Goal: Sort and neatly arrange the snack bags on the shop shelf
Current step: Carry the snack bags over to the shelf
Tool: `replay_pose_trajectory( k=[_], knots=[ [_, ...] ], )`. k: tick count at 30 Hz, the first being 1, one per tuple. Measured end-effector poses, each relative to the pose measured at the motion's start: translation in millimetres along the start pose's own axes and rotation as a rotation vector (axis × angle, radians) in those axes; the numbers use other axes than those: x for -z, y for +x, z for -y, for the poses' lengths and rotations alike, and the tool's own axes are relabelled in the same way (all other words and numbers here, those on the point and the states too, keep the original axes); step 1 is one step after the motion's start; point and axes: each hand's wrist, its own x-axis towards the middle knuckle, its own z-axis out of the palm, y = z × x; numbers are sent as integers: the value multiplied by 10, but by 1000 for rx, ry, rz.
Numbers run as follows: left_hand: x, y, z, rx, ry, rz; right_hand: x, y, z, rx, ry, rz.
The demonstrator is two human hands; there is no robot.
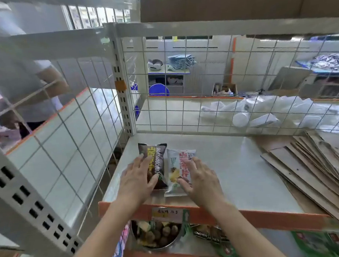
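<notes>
I saw the left hand (137, 179) flat, fingers straight, on the dark snack bag (156, 160), and the right hand (200, 179) flat on the white snack bag (177, 169), neither gripping. Two bags lay side by side, touching, at the front-left of the shelf (241, 173). I judged them light, puffed, slippery and crushable: nudge the long edges or pinch the end seals. One cardboard stack (323, 165) lay to the right.

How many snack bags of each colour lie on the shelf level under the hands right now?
Dark brown snack bag: 1
White snack bag: 1
Total: 2, lying side by side on the shelf
</notes>
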Motion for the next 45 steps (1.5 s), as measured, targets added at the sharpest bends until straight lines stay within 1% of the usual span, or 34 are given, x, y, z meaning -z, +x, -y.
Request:
replay_pose_trajectory(
  k=[3,7,14,18,23,25,29,33,41,45],
  knots=[
    [-80,153,3,47,21,31,-160,157,68,-69,14,44],
    [-144,262,-47,97,-23,41,-240,265,117,-159,31,88],
    [-119,302,-74,160,-61,132,-156,345,65,-251,-18,207],
    [-108,270,-62,178,-45,137,-143,331,80,-285,-51,224],
    [-117,203,-88,184,-25,93,-147,261,118,-303,-104,199],
    [-118,162,-103,186,-42,74,-137,243,140,-330,-77,170],
    [-91,90,-76,198,-156,17,-98,135,127,-331,63,44],
    [-20,11,-65,152,-281,-72,21,-35,42,-320,127,-55],
    [143,-313,-204,-74,-426,-132,380,-628,-270,-301,154,-268],
    [174,-549,-347,-181,-450,-92,553,-1101,-401,-320,139,-342]
  ],
)
